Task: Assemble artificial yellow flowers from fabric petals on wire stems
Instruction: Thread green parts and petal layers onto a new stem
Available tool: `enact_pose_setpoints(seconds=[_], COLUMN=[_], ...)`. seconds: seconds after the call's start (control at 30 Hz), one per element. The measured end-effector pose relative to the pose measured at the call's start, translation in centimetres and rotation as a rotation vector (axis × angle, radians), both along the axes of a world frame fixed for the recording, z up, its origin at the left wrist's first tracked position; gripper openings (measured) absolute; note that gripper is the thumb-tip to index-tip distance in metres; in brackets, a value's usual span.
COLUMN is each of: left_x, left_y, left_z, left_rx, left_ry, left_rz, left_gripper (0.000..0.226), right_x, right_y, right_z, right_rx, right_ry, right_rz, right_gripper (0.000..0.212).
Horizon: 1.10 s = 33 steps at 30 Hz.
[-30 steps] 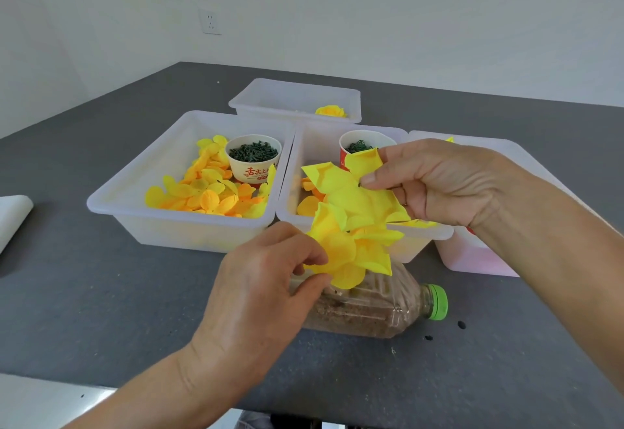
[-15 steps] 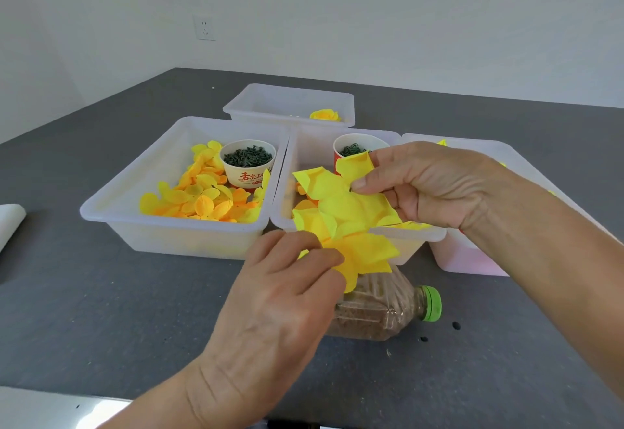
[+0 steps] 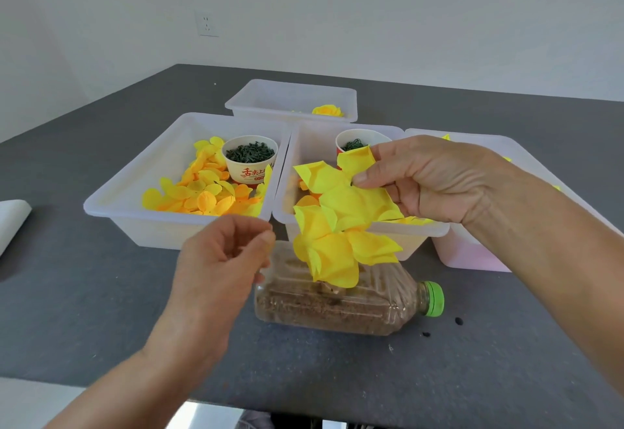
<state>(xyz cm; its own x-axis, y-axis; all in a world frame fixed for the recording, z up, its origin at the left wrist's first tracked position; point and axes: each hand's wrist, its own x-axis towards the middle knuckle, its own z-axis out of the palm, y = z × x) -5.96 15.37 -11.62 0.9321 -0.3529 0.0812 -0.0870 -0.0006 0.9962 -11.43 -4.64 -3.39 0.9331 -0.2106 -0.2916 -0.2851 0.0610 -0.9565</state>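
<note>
Cluster of bright yellow fabric petals (image 3: pixel 341 222) is hanging in the air just above the clear plastic bottle with green cap (image 3: pixel 341 303), which is lying on its side. Right hand (image 3: pixel 435 179) is pinching the cluster's top. Left hand (image 3: pixel 219 260) is hovering just left of the bottle, fingers curled, thumb meeting fingertips, apart from the petals. 3 translucent white bins (image 3: pixel 111 202) are sitting behind the bottle.
</note>
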Motion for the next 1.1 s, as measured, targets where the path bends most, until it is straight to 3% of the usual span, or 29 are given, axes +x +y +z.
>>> enact_pose_setpoints(seconds=[0.13,0.23,0.3,0.4,0.53,0.8,1.1], left_x=[-0.2,-0.5,-0.6,-0.9,-1.2,-1.3,-1.5], left_y=[-0.2,-0.4,-0.7,-0.8,-0.7,-0.7,-0.7], left_z=[-0.2,0.0,0.2,0.3,0.2,0.4,0.3], left_rx=[0.073,0.088,0.082,0.059,0.024,0.003,-0.054], left_ry=[0.358,0.444,0.469,0.465,0.428,0.389,0.335], left_rz=[-0.233,-0.334,-0.346,-0.309,-0.224,-0.223,-0.184], left_gripper=[0.008,0.032,0.034,0.033,0.013,0.009,0.014], right_x=[0.1,-0.1,-0.1,-0.1,0.0,-0.3,-0.8], right_y=[0.1,0.2,0.1,0.2,0.1,0.1,-0.2], right_z=[0.0,0.0,0.0,0.0,-0.1,0.1,-0.1], right_rx=[0.015,0.018,0.02,0.01,-0.003,-0.034,0.02], right_ry=[-0.001,-0.006,-0.007,-0.006,-0.002,0.02,0.047], right_rz=[0.009,0.01,0.008,0.0,-0.007,0.012,0.004], right_gripper=[0.038,0.043,0.046,0.038,0.035,0.015,0.023])
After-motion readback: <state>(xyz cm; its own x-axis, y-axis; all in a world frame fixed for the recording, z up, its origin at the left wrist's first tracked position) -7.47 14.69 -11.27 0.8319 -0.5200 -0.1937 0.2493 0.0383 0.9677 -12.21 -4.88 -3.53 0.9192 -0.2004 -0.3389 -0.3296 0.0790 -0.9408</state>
